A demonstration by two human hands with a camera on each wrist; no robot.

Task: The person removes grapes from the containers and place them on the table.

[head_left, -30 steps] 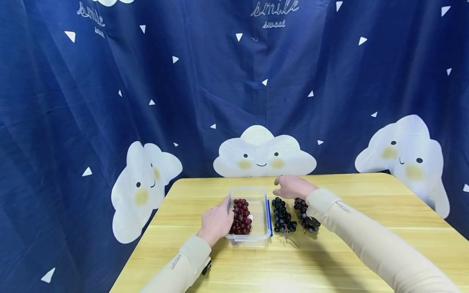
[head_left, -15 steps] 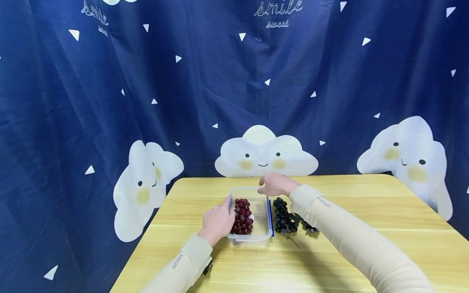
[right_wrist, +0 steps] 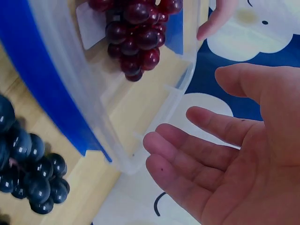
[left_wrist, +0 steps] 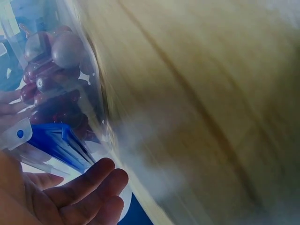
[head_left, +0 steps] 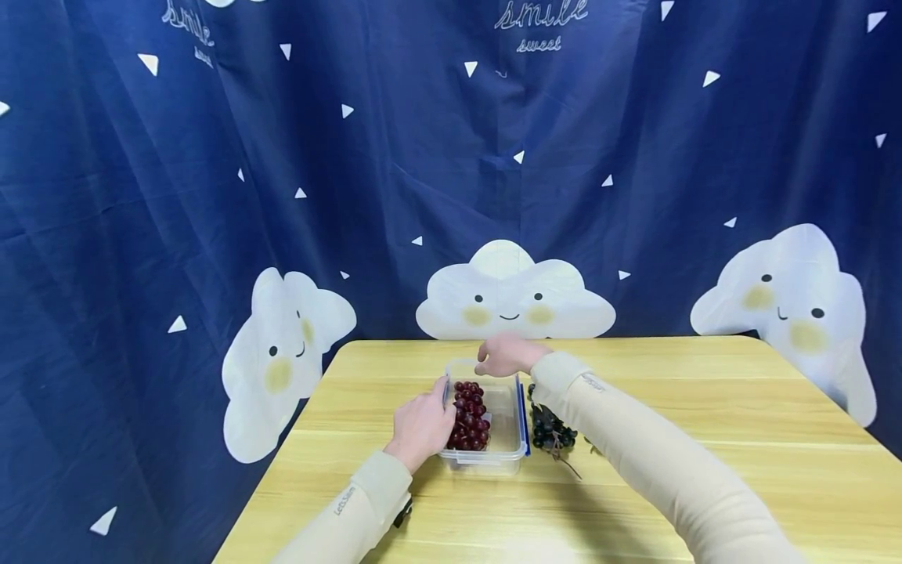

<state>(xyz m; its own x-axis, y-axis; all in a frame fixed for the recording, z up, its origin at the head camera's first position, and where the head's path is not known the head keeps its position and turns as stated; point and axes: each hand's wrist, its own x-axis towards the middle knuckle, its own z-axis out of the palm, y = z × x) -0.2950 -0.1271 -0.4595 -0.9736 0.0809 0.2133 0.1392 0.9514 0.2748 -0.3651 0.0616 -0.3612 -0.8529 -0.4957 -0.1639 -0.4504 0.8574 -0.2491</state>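
A clear plastic food container (head_left: 505,431) with blue side latches stands on the table, no lid on it. Inside, along its left side, lies a bunch of red grapes (head_left: 470,419). My left hand (head_left: 423,423) holds the container's left rim; its other fingers (left_wrist: 93,187) hang loosely outside by the blue latch (left_wrist: 61,140). My right hand (head_left: 507,355) hovers at the container's far end, palm and fingers (right_wrist: 187,154) plainly holding nothing. To the right lies a bunch of black grapes (head_left: 550,429), partly hidden by the right sleeve.
Another dark bunch of grapes beyond the right sleeve is almost wholly covered by it. The light wooden table (head_left: 705,415) ends at a dark blue curtain (head_left: 387,196) with white smiling clouds. A small black object (head_left: 403,513) sits at the left cuff.
My right hand has moved left, from above the black grapes to the container's far end, and its sleeve now covers more of the dark bunches. The left hand stays at the container's rim.
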